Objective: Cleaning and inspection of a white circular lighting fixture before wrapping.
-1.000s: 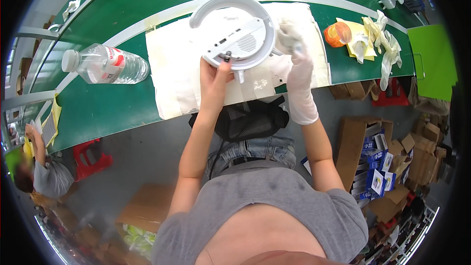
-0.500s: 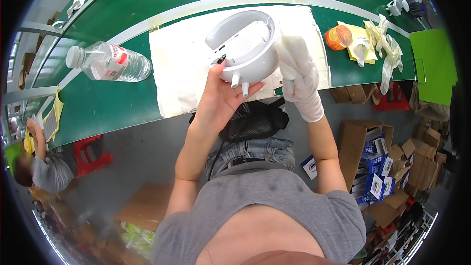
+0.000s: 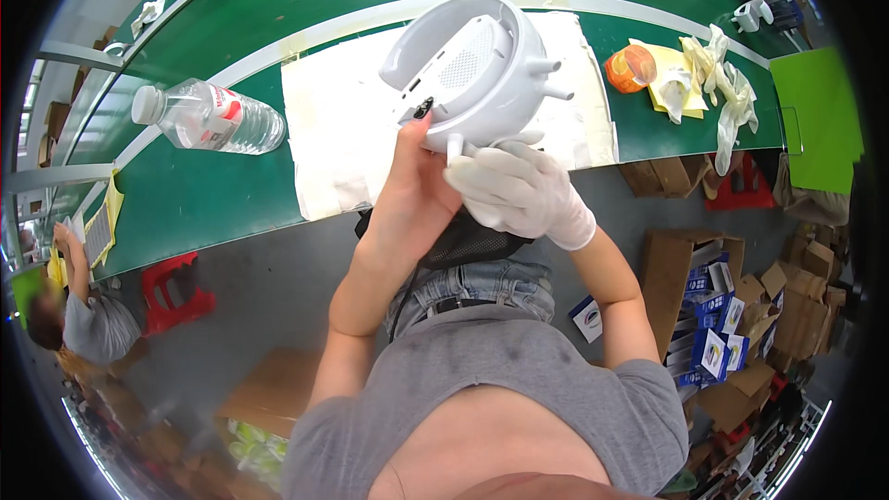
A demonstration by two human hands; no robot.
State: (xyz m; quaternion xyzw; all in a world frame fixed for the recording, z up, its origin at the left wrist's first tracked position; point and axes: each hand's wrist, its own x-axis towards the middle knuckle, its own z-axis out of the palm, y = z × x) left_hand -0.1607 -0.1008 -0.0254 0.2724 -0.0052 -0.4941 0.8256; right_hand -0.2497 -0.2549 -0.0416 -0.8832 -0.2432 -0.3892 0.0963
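A glossy white plastic housing (image 3: 519, 69) is tilted above the table edge. It has a curved open rim, a perforated panel with small slots, and short peg-like legs on its outer wall. My bare left hand (image 3: 413, 187) grips its lower left edge, with the dark-nailed thumb on top and the fingers hidden beneath. In a white glove, my right hand (image 3: 519, 187) has its fingers bent together against the underside, around the lowest leg. The exact contact of those fingertips is partly hidden.
White sheeting (image 3: 333, 120) covers part of the green table (image 3: 204, 190). A clear water bottle (image 3: 208, 116) lies at left. To the right are an orange round container (image 3: 630, 68) and loose gloves (image 3: 736, 106). Cartons with blue boxes (image 3: 708, 315) stand lower right; another person (image 3: 93, 324) sits far left.
The white housing has turned, bringing its legs round to the right, and it sits slightly higher. My gloved right hand has moved from its right side down to its underside, fingers now bent.
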